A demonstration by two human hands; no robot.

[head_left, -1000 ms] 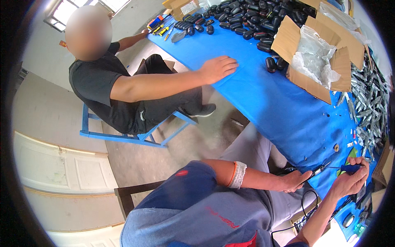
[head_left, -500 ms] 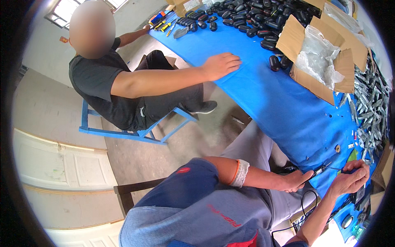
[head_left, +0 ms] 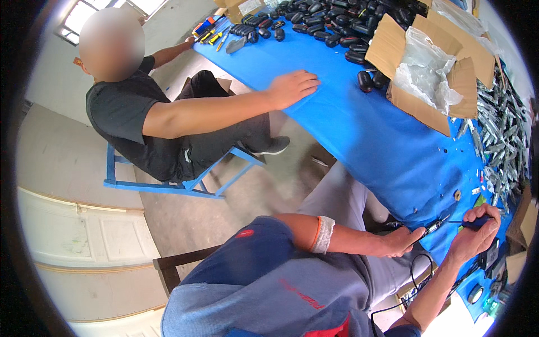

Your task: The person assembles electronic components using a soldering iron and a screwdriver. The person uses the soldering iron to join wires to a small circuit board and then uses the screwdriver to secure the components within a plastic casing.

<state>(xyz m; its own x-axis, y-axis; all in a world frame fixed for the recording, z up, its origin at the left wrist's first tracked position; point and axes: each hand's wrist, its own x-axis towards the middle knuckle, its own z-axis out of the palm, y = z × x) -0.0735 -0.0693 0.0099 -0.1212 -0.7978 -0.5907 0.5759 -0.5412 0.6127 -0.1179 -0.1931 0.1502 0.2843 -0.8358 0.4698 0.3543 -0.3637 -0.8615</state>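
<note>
My left hand is closed round a slim black-and-silver device, which points up and to the right over the table's near edge. In my right hand is a screwdriver with a dark blue handle. Its thin shaft runs left toward the device; whether the tip touches it I cannot tell. A black cable hangs in loops below my left hand. Just beyond the hands, a small brown ring lies on the blue table cover.
A co-worker sits at the left on a blue chair, one hand on the table. Black rounded cases are heaped at the back, beside an open cardboard box with plastic wrap. Silvery metal parts pile up at the right.
The whole view has shifted slightly, so the table and co-worker sit further left. My right hand has turned a little, showing more of the screwdriver's handle. Both hands keep their hold.
</note>
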